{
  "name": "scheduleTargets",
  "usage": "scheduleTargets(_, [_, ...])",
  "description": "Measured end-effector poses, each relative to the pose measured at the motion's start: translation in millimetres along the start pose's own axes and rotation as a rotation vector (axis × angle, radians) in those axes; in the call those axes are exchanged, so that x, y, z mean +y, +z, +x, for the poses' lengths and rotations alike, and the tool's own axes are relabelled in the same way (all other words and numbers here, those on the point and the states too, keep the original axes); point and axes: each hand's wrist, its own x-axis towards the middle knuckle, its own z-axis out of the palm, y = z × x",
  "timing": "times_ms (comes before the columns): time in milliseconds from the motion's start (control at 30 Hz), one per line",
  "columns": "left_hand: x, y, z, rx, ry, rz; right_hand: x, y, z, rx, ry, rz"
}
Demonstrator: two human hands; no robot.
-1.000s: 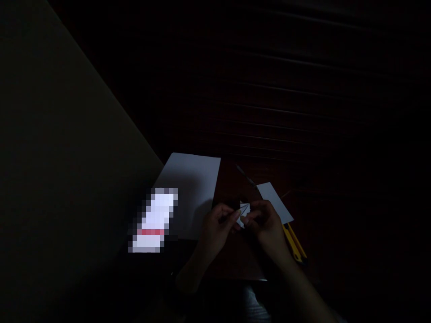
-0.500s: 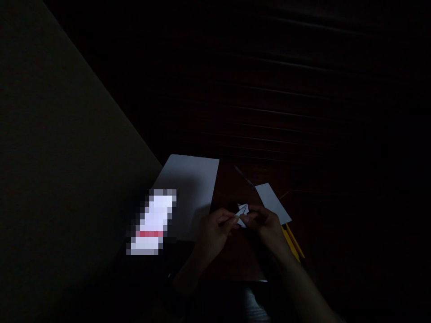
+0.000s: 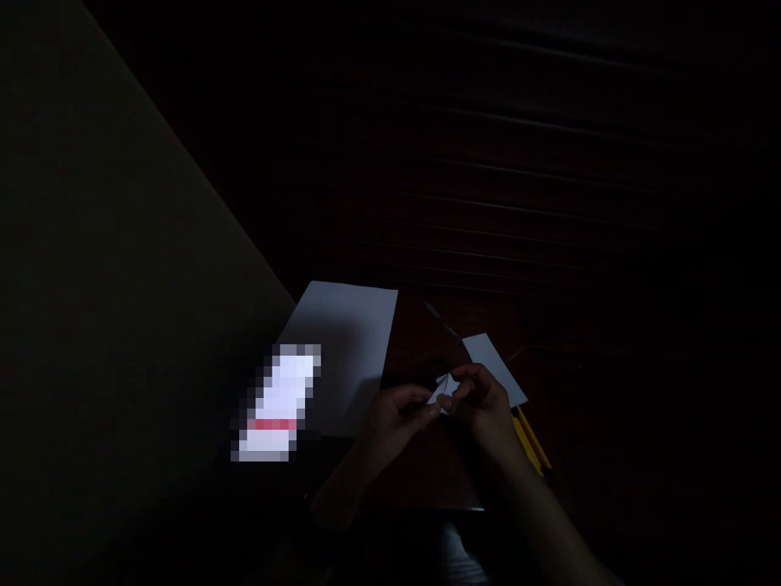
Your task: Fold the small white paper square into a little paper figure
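Observation:
The scene is very dark. Between both hands sits a small folded white paper piece (image 3: 445, 388), held just above a dark wooden table (image 3: 427, 342). My left hand (image 3: 396, 419) pinches its left edge with closed fingers. My right hand (image 3: 482, 404) grips its right side, fingers curled over the top. Most of the paper piece is hidden by my fingers.
A white sheet of paper (image 3: 345, 342) lies to the left of my hands. A smaller white slip (image 3: 494, 366) lies behind my right hand. A yellow utility knife (image 3: 532, 446) lies at the right, a dark pen (image 3: 444, 323) farther back. A bright blurred object (image 3: 277, 403) lies left.
My hands have shifted slightly and turned the folded paper between the fingers; my right fingers now curl higher over it. Nothing else has moved.

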Motion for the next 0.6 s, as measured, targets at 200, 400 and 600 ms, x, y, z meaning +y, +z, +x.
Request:
scheduleTargets(200, [2.4, -0.9, 2.4, 0.104, -0.033, -0.021, -6.5, 0.0, -1.4, 0.011, -0.081, -0.099])
scheduleTargets(400, [7.9, -1.5, 3.2, 0.123, -0.123, -0.118, -5.6, 3.1, -2.8, 0.016, -0.095, -0.115])
scheduleTargets(600, [7.7, -2.5, 3.2, 0.158, -0.085, -0.088, -1.5, 4.4, -3.0, -0.026, -0.067, -0.158])
